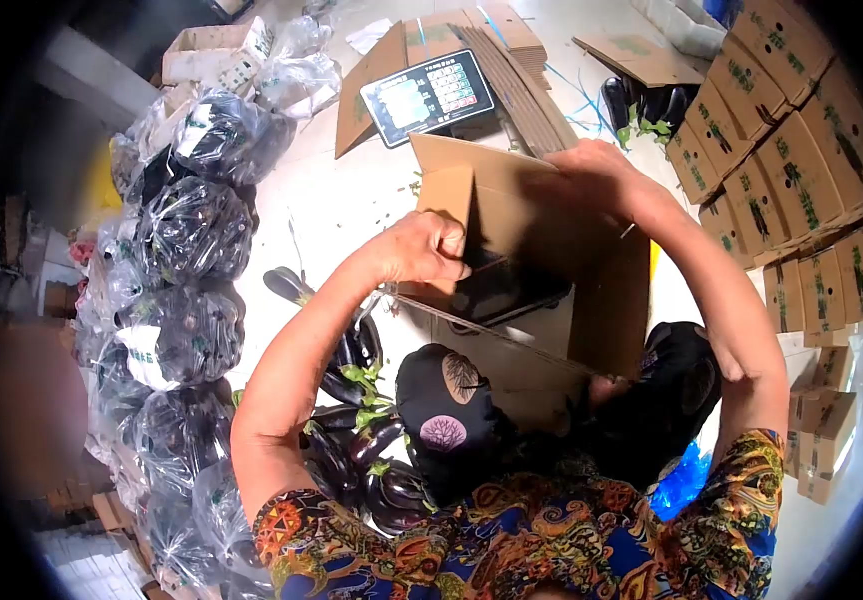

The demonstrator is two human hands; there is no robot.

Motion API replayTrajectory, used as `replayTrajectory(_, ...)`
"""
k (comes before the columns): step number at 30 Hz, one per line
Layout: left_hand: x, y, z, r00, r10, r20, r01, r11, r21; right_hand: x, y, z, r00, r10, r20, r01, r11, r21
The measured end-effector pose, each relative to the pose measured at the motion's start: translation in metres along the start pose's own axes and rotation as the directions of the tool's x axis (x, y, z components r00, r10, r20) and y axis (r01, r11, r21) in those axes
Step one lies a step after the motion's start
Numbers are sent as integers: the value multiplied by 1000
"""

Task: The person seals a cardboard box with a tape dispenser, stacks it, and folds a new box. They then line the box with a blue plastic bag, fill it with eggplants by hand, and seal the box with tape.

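Observation:
An open cardboard box (609, 310) stands tilted in front of me, between my knees, its inside partly in shadow. My left hand (421, 248) is closed on the edge of its left flap, thumb and fingers bent together. At the far right rim, my right hand (596, 178) grips the cardboard, with some of its fingers out of sight. A dark scale platform shows through the box's open near side. Behind the box is a digital scale display (427, 98). Loose eggplants (356, 350) lie on the floor by my left knee.
Clear plastic bags of eggplants (196, 228) are piled along the left. Printed cartons (789, 160) are stacked on the right. Flattened cardboard (516, 85) leans behind the display, and more eggplants (646, 105) lie at the back right. Blue plastic (681, 482) sits near my right side.

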State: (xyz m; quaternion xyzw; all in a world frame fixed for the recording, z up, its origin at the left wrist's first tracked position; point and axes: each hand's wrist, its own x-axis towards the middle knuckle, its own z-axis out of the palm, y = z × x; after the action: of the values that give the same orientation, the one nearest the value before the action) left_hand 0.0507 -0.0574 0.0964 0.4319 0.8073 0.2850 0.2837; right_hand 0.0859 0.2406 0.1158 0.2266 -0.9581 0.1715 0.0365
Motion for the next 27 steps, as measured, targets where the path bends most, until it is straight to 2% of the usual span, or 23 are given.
replayTrajectory(1, 1, 16, -5, 981, -163, 108, 181, 966, -185, -3, -3, -4, 999, 40, 7, -40, 998, -46)
replayTrajectory(3, 11, -8, -2, 977, -122, 177, 170, 941, -293, -10, -3, -8, 998, 64, -18, -66, 990, -121)
replayTrajectory(4, 13, -12, -4, 980, -44, 192, 120, 907, -404, -16, -1, -8, 998, 47, -45, -54, 987, -150)
replayTrajectory(5, 16, -14, -8, 938, -207, 276, 288, 911, -296, -22, -2, -9, 997, 29, -72, -42, 983, -179)
replayTrajectory(7, 8, -13, -11, 911, -264, 316, 408, 680, -609, -38, -9, -20, 951, -57, -304, 38, 997, -65)
replayTrajectory(8, 6, -15, -10, 895, -246, 372, 440, 618, -651, -47, -14, -24, 906, -85, -415, 87, 996, -15)
replayTrajectory(9, 5, -15, -9, 903, -228, 364, 424, 612, -668, -59, -14, -26, 894, -59, -444, 75, 997, 20)
replayTrajectory(11, 13, -13, -4, 909, -262, 324, 414, 666, -621, -90, -14, -23, 875, 12, -483, 42, 994, 101)
replayTrajectory(12, 16, -16, -4, 902, -250, 352, 423, 672, -608, -103, -19, -18, 874, 33, -484, 67, 980, 188)
replayTrajectory(14, 15, -10, -3, 903, -251, 348, 425, 634, -646, -124, -29, -9, 860, 93, -502, 105, 930, 352)
replayTrajectory(15, 15, -4, -4, 901, -249, 356, 430, 623, -653, -124, -33, -14, 910, -94, -404, 148, 983, 105)
replayTrajectory(17, 11, -1, -1, 911, -254, 326, 409, 664, -626, -121, -35, -10, 968, -55, -247, 97, 982, 164)
replayTrajectory(20, 7, -6, 3, 942, -243, 230, 335, 674, -659, -75, -38, 21, 919, -100, -381, 128, 991, 48)
replayTrajectory(22, 2, -1, 10, 953, -281, 115, 287, 709, -644, -45, -42, 61, 948, -208, -239, 215, 977, 4)
replayTrajectory(23, -1, -2, 14, 962, -264, 74, 235, 653, -720, -32, -36, 92, 926, -331, -182, 333, 943, -19)
replayTrajectory(25, -10, -12, 22, 970, -243, -4, 127, 520, -845, -29, -43, 115, 927, -353, -127, 356, 934, 4)
replayTrajectory(26, -14, -18, 23, 959, -281, -33, 87, 403, -911, -27, -42, 117, 924, -357, -135, 363, 932, 21)
replayTrajectory(27, -23, -23, 26, 942, -285, -174, -56, 379, -924, -27, -40, 119, 924, -356, -142, 365, 930, 43)
